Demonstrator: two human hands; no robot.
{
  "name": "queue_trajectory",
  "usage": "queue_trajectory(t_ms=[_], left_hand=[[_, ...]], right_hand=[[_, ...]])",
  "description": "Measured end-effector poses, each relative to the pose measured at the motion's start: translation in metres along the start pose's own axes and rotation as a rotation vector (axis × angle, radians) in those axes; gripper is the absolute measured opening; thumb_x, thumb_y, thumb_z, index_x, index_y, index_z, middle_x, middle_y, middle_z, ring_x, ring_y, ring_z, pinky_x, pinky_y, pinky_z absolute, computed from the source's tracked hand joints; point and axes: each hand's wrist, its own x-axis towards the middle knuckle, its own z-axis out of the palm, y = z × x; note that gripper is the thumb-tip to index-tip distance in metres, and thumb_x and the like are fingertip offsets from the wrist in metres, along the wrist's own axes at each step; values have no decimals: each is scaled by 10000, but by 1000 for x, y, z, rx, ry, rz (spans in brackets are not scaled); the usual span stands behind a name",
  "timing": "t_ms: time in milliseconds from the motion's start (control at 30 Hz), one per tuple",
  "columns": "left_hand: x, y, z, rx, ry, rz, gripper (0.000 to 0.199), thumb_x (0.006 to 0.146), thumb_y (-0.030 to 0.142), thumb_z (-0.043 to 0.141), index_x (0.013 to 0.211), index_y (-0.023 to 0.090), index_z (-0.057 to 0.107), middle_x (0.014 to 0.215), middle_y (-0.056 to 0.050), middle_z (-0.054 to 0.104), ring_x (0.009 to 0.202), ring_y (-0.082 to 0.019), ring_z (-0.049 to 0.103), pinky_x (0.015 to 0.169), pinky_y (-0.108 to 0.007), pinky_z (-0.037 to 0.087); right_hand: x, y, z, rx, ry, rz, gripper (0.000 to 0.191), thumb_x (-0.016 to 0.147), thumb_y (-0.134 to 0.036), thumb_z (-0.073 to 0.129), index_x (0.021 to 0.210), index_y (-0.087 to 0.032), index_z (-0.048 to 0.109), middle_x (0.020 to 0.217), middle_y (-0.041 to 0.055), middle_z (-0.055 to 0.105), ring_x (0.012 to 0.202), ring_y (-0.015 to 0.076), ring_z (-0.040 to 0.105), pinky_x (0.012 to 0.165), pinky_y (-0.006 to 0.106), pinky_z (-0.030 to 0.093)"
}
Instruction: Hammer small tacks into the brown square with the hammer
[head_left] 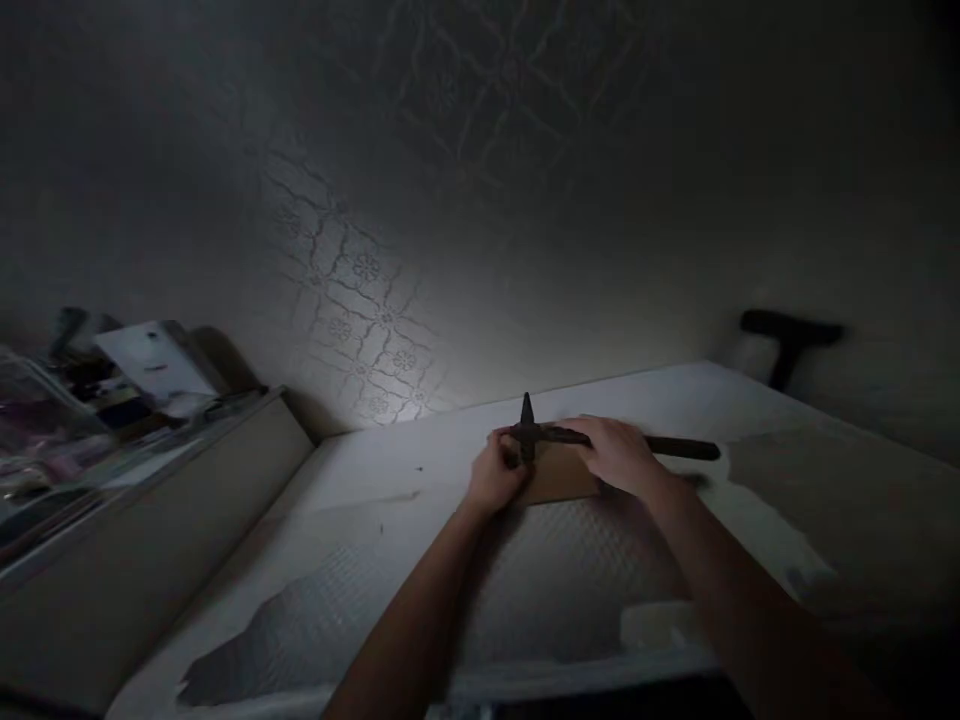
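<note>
My right hand [619, 455] grips the dark handle of a hammer [679, 447] partway along, and the free end of the handle sticks out to the right. The hammer's head, narrowing to a point at its upper end, is over the upper left part of a flat brown board [562, 478]. Beside the head, my left hand [496, 475] has its fingers curled at the board's left edge. What those fingers pinch, if anything, is too dark and small to see. The board lies on a worn white tabletop [450, 440].
Tiny dark bits lie on the tabletop left of the board. Grey worn patches [292, 630] mark its surface. At left, a raised shelf [217, 480] carries a white box [154, 360] and clutter. A patterned wall stands behind. A blurred dark T-shaped form [791, 335] shows at right.
</note>
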Motion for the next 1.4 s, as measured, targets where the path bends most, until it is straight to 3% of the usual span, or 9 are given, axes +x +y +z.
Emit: queue_trajectory(t_ms=[867, 1400], left_hand=[[0, 2, -1, 4, -32, 11, 515, 682, 189, 624, 1155, 201, 420, 939, -36, 625, 862, -180, 593, 787, -302, 460], [2, -1, -14, -175, -133, 18, 602, 672, 158, 645, 1215, 187, 389, 974, -58, 632, 918, -192, 594, 826, -326, 475]], right_hand=[[-1, -1, -3, -51, 38, -8, 418, 758, -95, 518, 1109, -304, 606, 1100, -11, 639, 963, 188, 596, 816, 287, 449], [0, 2, -2, -59, 22, 3, 420, 749, -108, 521, 1114, -297, 606, 1085, -8, 646, 955, 193, 596, 806, 287, 452]])
